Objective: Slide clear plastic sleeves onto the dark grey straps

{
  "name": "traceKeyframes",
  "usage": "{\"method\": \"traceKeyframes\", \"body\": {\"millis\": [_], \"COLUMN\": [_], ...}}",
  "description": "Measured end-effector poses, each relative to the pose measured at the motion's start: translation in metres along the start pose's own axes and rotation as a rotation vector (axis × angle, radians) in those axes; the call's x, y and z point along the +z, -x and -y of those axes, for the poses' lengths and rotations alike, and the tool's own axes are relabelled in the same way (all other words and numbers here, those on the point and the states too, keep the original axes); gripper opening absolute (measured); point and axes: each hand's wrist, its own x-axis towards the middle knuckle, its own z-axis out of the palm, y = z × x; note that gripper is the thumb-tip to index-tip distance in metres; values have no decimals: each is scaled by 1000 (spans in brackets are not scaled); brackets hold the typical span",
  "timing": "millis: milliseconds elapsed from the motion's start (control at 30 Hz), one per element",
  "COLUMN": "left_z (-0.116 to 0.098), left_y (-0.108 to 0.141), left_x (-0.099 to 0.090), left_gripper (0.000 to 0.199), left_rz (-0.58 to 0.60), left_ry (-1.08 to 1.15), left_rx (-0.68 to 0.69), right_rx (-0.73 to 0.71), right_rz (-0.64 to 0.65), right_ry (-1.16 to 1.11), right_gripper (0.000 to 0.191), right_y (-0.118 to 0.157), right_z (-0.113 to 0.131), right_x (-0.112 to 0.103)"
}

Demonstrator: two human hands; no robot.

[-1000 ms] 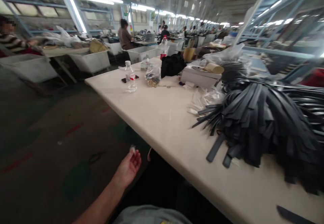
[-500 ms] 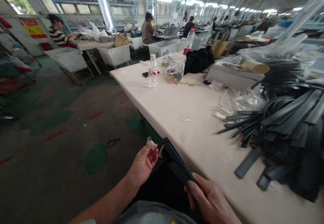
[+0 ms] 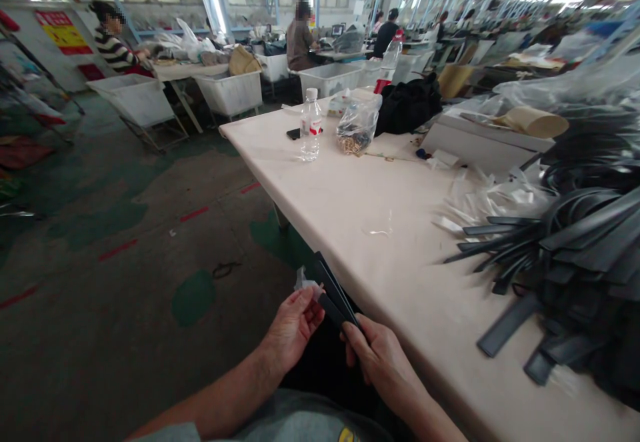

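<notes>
Between the thumb and fingers of my left hand (image 3: 296, 325) is a small crumpled piece of clear plastic (image 3: 306, 283). My right hand (image 3: 377, 345) is closed around dark flat straps (image 3: 336, 293), which point up and away from me beside the table edge. The straps' near ends are hidden by my right hand. My left fingertips are close to one strap's end; whether they touch it I cannot tell. On the table to the right lies a large bundle of similar dark straps (image 3: 590, 242).
The pale table (image 3: 320, 195) runs along my right side. On it stand a water bottle (image 3: 311, 129), a plastic bag of small metal parts (image 3: 357, 129), a black cloth bundle (image 3: 410, 105) and a white box (image 3: 475, 142). White bins (image 3: 230, 92) and seated people are farther back.
My right hand has moved up and left with the straps, bringing them closer to my left hand. The plastic now sits near the strap end. The view has shifted slightly.
</notes>
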Motion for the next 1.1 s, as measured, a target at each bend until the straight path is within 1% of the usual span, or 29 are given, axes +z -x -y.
{"method": "traceKeyframes", "body": {"millis": [133, 200, 233, 300, 367, 400, 433, 500, 567, 633, 700, 767, 833, 933, 1000, 1033, 1100], "left_z": [10, 15, 16, 11, -1, -9, -17, -28, -29, -18, -2, 8, 6, -9, -15, -15, -11], "left_y": [4, 5, 5, -1, -12, -18, -23, -28, -25, -16, -5, 0, -3, -14, -17, -16, -10], "left_x": [-4, -4, -5, -6, -10, -13, -16, -23, -25, -23, -16, -12, -14, -23, -26, -25, -21], "left_gripper": [23, 23, 22, 17, 11, 9, 9, 9, 10, 10, 9, 8, 6, 7, 8, 8, 9], "left_rz": [25, 42, 44, 19, -48, -89, -129, -189, -211, -192, -137, -92, -106, -193, -224, -221, -187], "left_ry": [-8, -24, -29, -27, -8, 6, 21, 47, 59, 55, 43, 34, 34, 38, 33, 29, 20], "left_rx": [-34, -57, -66, -68, -45, -28, -10, 8, -11, -63, -120, -143, -122, -61, -60, -76, -124], "right_rx": [9, 8, 10, 29, 51, 58, 64, 68, 66, 43, 11, -15, -18, 35, 82, 93, 68], "right_rz": [-13, 0, 27, 120, 220, 238, 229, 164, 80, 26, 11, 47, 119, 187, 163, 137, 101], "right_ry": [16, -6, -42, -133, -177, -156, -97, 91, 294, 434, 481, 450, 378, 373, 462, 510, 539], "right_gripper": [42, 41, 41, 38, 34, 33, 33, 36, 43, 43, 39, 37, 38, 44, 45, 43, 37], "right_y": [-10, -17, -21, -23, -17, -12, -5, 6, 8, 1, -13, -25, -29, -20, -13, -12, -16], "right_z": [0, 3, 6, 11, 12, 10, 6, -3, -10, -7, 4, 14, 18, 11, 8, 9, 16], "right_x": [8, 12, 13, 12, 5, 0, -6, -18, -23, -19, -8, 1, 2, -10, -17, -17, -12]}}
